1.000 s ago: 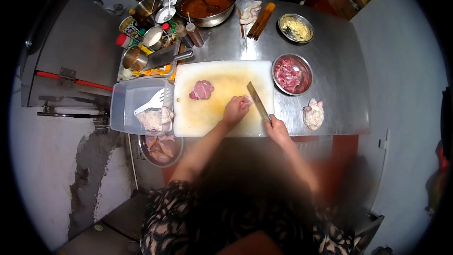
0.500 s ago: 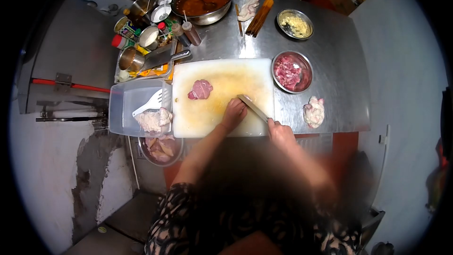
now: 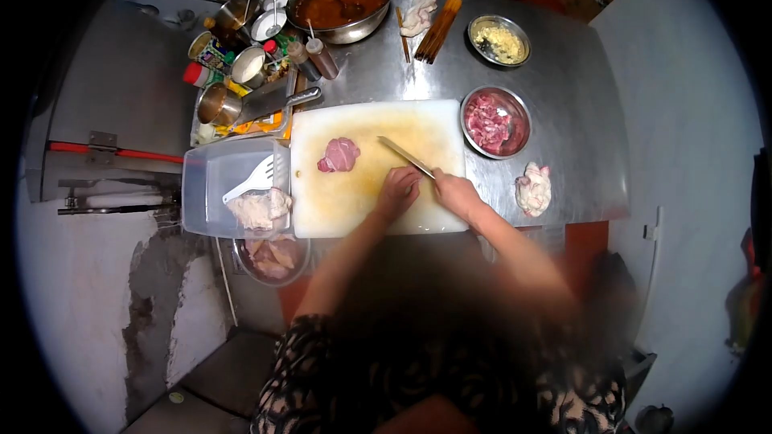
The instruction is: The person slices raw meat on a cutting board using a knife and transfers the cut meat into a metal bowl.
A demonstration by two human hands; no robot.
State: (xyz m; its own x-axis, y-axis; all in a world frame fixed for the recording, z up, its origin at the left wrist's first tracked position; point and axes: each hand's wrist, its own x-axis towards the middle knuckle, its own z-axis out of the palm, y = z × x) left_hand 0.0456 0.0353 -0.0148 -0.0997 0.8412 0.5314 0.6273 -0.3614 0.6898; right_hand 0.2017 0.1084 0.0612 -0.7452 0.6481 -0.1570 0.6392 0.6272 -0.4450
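knife (image 3: 404, 157) clenched in the right hand (image 3: 455, 192) lies beside the left hand (image 3: 399, 190), whose curled fingers hide anything pinched on the cutting board (image 3: 362, 201).

The right hand (image 3: 454, 191) has slid left onto the white plastic cutting board (image 3: 354, 201), swinging the long steel knife (image 3: 405, 157) flatter, beside the left hand (image 3: 400, 189)

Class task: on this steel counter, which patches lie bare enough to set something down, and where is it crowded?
Bare steel lies between the garlic bowl and the meat bowl, and along the counter's right edge. The cutting board's near-left corner is free. The back-left corner around the bottles and cups is crowded.
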